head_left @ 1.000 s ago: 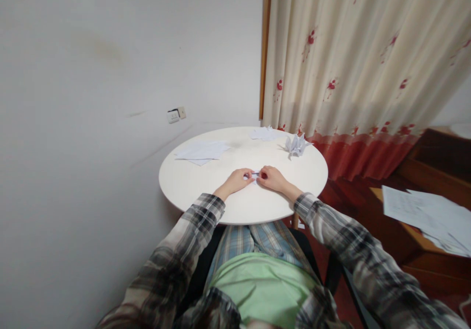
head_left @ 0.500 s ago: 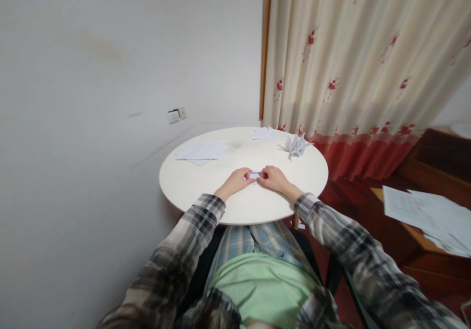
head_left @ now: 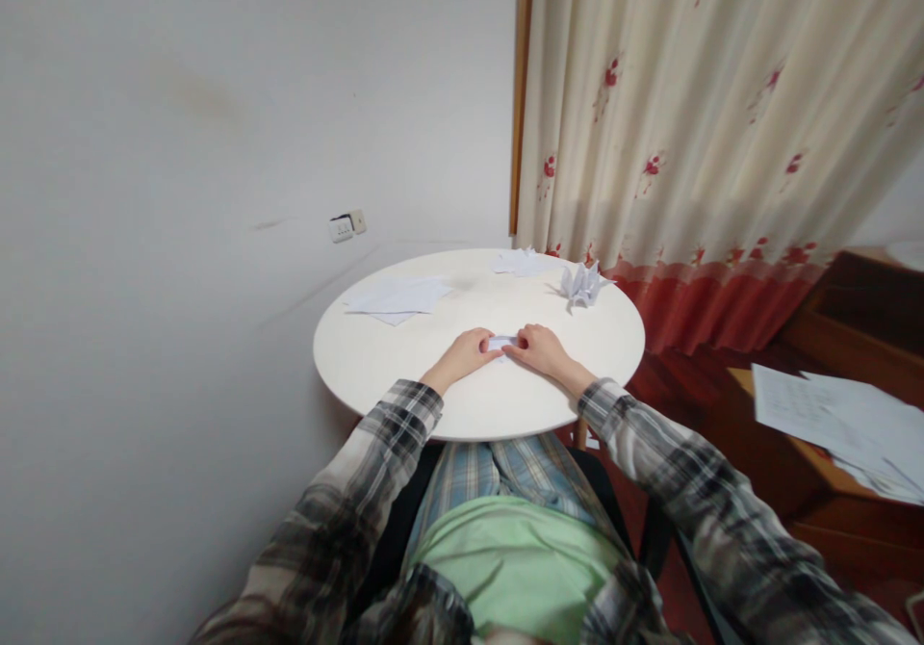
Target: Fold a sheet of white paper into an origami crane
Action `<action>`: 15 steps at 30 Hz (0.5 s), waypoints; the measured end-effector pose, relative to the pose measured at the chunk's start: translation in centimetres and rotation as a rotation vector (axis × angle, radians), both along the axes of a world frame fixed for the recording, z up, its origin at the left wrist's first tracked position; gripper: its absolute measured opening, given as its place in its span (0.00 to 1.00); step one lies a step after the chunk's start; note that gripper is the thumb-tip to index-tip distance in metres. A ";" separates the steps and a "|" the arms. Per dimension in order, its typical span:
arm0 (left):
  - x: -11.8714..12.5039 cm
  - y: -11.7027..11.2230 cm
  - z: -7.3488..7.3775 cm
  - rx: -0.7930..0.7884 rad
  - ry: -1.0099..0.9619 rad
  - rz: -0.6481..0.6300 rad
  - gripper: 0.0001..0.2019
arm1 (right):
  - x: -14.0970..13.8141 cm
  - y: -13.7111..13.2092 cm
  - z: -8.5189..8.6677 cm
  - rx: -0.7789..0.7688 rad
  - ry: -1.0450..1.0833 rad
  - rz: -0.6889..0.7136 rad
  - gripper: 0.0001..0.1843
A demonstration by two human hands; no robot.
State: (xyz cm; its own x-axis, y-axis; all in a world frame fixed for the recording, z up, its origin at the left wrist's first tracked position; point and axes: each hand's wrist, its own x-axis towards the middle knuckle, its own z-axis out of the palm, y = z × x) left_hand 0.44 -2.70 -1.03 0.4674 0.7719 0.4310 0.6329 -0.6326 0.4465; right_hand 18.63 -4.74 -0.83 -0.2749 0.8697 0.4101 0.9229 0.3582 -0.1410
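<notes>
A small folded piece of white paper [head_left: 500, 342] lies between my hands, low over the front half of the round white table [head_left: 382, 375]. My left hand [head_left: 468, 354] pinches its left end between thumb and fingers. At the other end my right hand [head_left: 538, 348] grips it the same way, the two thumbs close together in front. Much of the paper's outline is hidden behind my fingers, so its exact folded shape cannot be made out.
Flat white sheets [head_left: 400, 296] lie at the table's left, with more paper [head_left: 518, 261] at the back. Folded paper cranes [head_left: 581, 285] are bunched at the right. Papers [head_left: 837, 419] cover a wooden cabinet beyond. A wall [head_left: 180, 337] borders the left, a curtain [head_left: 671, 144] the back right.
Both hands stay in nearly the same place on the paper. Its top edge between the fingers looks slightly different; nothing else has visibly moved.
</notes>
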 end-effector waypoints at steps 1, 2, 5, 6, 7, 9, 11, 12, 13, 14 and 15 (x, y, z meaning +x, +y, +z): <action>0.0 0.0 0.0 0.005 0.003 -0.006 0.12 | 0.0 0.0 0.0 0.000 -0.002 -0.009 0.20; 0.0 0.0 0.0 0.010 0.005 -0.012 0.12 | 0.0 0.1 -0.1 -0.001 -0.003 -0.016 0.21; -0.1 0.1 0.0 0.023 0.013 -0.019 0.12 | 0.1 0.1 -0.1 0.000 -0.008 -0.026 0.21; -0.2 0.1 -0.1 0.026 0.017 -0.022 0.12 | 0.1 0.1 -0.1 -0.002 -0.011 -0.027 0.21; -0.2 0.2 -0.1 0.029 0.021 -0.029 0.12 | 0.1 0.1 -0.1 -0.008 -0.015 -0.027 0.20; -0.3 0.3 -0.2 0.033 0.021 -0.044 0.11 | 0.1 0.1 0.0 -0.022 -0.024 -0.028 0.19; -0.4 0.5 -0.4 0.039 0.015 -0.055 0.11 | 0.1 0.0 0.2 -0.031 -0.035 -0.033 0.18; -0.4 0.6 -0.5 0.044 0.014 -0.055 0.11 | 0.1 -0.1 0.2 -0.035 -0.041 -0.037 0.19; -0.4 0.6 -0.5 0.051 0.017 -0.054 0.11 | 0.0 -0.2 0.3 -0.038 -0.046 -0.044 0.19; -0.4 0.7 -0.6 0.059 0.024 -0.054 0.11 | 0.0 -0.2 0.4 -0.042 -0.052 -0.052 0.19; -0.4 0.8 -0.7 0.069 0.032 -0.050 0.11 | 0.0 -0.2 0.4 -0.045 -0.057 -0.062 0.20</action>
